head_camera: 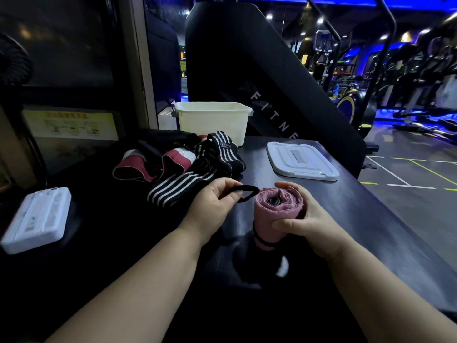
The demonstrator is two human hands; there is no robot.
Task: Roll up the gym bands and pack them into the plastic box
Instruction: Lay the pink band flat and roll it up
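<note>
My right hand (305, 222) grips a rolled pink gym band (278, 209), held end-up over the dark table. One black elastic tie (265, 241) circles the roll's lower part. My left hand (214, 206) pinches a second black elastic loop (243, 191) stretched toward the roll's top edge. Behind my hands lies a pile of unrolled bands: black-and-white striped ones (188, 181) and maroon-and-white ones (173, 158). The cream plastic box (212, 121) stands open at the back of the table.
The box's white lid (301, 160) lies flat at the right of the table. A white flat case (37, 219) sits near the left edge. A large black fitness machine (259, 70) rises behind the table. Gym floor and machines lie to the right.
</note>
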